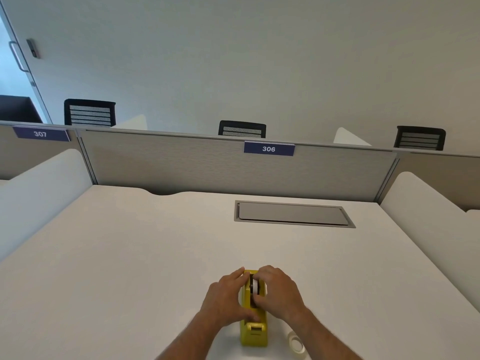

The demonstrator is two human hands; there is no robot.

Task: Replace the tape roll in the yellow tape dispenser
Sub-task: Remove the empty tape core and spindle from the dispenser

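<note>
Spare tape roll point(296, 343), translucent, flat at the worktop's point(130, 255) near edge, partly cut off by the right forearm. Yellow tape dispenser point(254, 331), near edge, centre; holds a white tape roll point(257, 286) on a dark hub, mostly hidden. Left hand point(225, 300) fingers curled against its side; right hand point(279, 292) fingers pinching the roll. Grey hatch point(293, 214), far side. Partition labels: "306" point(268, 148), "307" point(40, 133).

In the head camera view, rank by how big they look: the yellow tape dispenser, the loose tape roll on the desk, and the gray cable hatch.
1. Gray cable hatch, largest though farthest away.
2. Yellow tape dispenser, partly covered by both hands.
3. Loose tape roll, smallest.
</note>
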